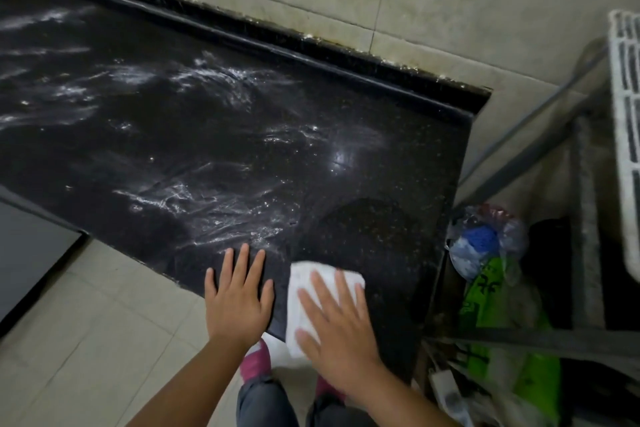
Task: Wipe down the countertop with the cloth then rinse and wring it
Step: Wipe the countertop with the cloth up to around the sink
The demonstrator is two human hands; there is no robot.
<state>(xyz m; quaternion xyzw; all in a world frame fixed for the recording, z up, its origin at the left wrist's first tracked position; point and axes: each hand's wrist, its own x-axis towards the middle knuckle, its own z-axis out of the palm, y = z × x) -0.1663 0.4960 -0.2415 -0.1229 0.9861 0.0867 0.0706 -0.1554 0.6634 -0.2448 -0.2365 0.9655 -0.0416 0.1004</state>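
Right hand (337,329), fingers spread flat, presses a folded white cloth (304,291) onto the near right corner of the dark bench (207,135), the cloth overhanging the front edge. Left hand (239,295) lies flat just beside the cloth, fingers straight, holding nothing. Pale wet streaks (194,198) cover the surface beyond; bags (491,274) sit on a rack at right.

Black countertop (207,135), wet streaks all over; white cloth (298,302) flat at near edge w/ my hands on top.
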